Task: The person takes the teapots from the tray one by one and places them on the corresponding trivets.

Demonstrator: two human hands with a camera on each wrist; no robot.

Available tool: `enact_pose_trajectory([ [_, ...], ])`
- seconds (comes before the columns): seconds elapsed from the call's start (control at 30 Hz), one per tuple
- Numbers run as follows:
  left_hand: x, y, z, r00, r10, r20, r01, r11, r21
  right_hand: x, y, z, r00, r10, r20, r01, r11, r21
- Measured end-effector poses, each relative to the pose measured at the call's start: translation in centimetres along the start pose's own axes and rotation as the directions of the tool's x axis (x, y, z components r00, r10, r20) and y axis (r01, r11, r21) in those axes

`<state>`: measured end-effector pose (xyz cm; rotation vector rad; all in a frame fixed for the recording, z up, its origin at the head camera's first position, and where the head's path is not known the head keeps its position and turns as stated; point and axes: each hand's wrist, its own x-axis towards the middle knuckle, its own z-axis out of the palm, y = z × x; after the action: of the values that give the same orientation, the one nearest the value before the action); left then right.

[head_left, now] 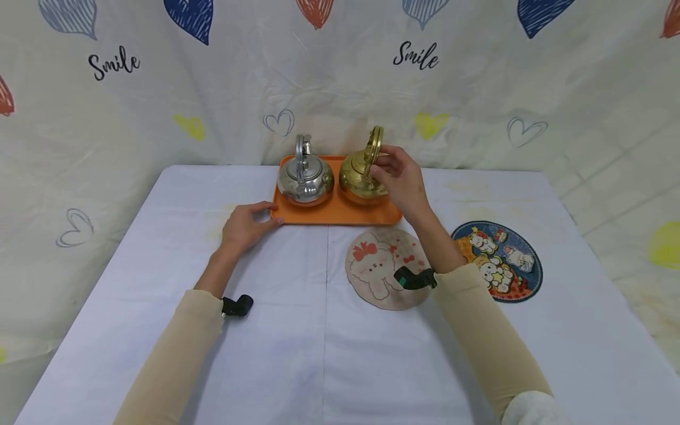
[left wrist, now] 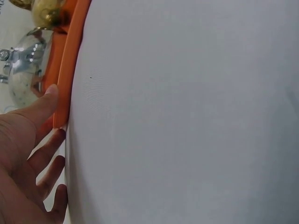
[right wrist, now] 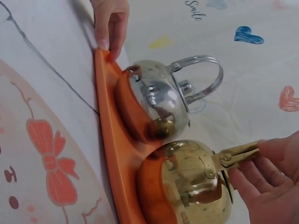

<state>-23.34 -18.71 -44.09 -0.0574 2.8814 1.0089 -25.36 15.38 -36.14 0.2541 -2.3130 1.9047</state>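
Note:
An orange tray lies at the far side of the table, with a silver teapot on its left part and a gold teapot on its right. Thumb and fingers of my left hand pinch the tray's near left corner; in the left wrist view the thumb lies over the rim. My right hand holds the upright handle of the gold teapot between thumb and fingers. Both teapots stand upright, and the silver one's handle is untouched.
A round beige mat with a rabbit picture lies in front of the tray, partly under my right wrist. Farther right is a blue patterned round mat, partly hidden by my forearm. A printed cloth hangs behind the white-covered table.

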Motion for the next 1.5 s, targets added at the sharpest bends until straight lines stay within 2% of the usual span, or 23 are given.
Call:
enact_pose_trajectory([
  [0.53, -0.04, 0.07, 0.09, 1.0, 0.007, 0.005, -0.007, 1.0, 0.006, 0.67, 0.56, 0.52, 1.0, -0.02, -0.006, 0.02, 0.998, 0.066],
  [0.8, 0.06, 0.27, -0.04, 1.0, 0.009, 0.005, -0.009, 0.999, 0.035, 0.81, 0.64, 0.39, 1.0, -0.015, -0.016, 0.017, 0.996, 0.091],
  [1.03, 0.2, 0.11, -0.08, 1.0, 0.015, 0.001, -0.015, 1.0, 0.025, 0.75, 0.67, 0.22, 1.0, -0.004, -0.029, 0.007, 0.993, 0.12],
  [1.5, 0.01, 0.13, -0.05, 1.0, 0.005, 0.009, -0.005, 1.0, 0.023, 0.64, 0.75, 0.24, 0.999, -0.015, -0.042, 0.016, 1.0, 0.025],
])
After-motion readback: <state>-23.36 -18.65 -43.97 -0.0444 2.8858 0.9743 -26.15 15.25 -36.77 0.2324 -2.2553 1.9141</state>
